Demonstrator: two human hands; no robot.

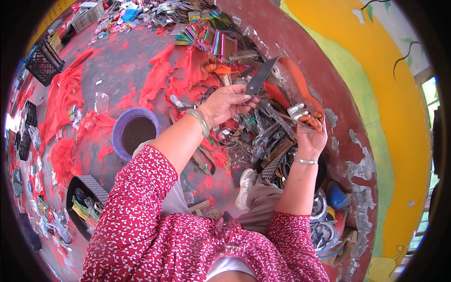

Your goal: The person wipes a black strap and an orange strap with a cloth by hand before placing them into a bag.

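Observation:
A belt, black on one face and orange on the other, arches up between my two hands; its black end (pixel 263 75) and orange strap (pixel 297 77) both show. My left hand (pixel 228 104) pinches the black end between thumb and fingers. Closed round the other end, beside a silver buckle (pixel 297 111), is my right hand (pixel 312 137). Below the belt lies a tangled heap of dark straps and clear plastic wrapping (pixel 265 134) on the floor.
To the left stands a purple bucket (pixel 119 142) with dark contents. A black bin (pixel 75 199) of odds and ends sits at lower left, a black crate (pixel 43 62) at far left. Red cloth scraps (pixel 159 75) litter the floor. The peeling wall (pixel 329 84) rises close on the right.

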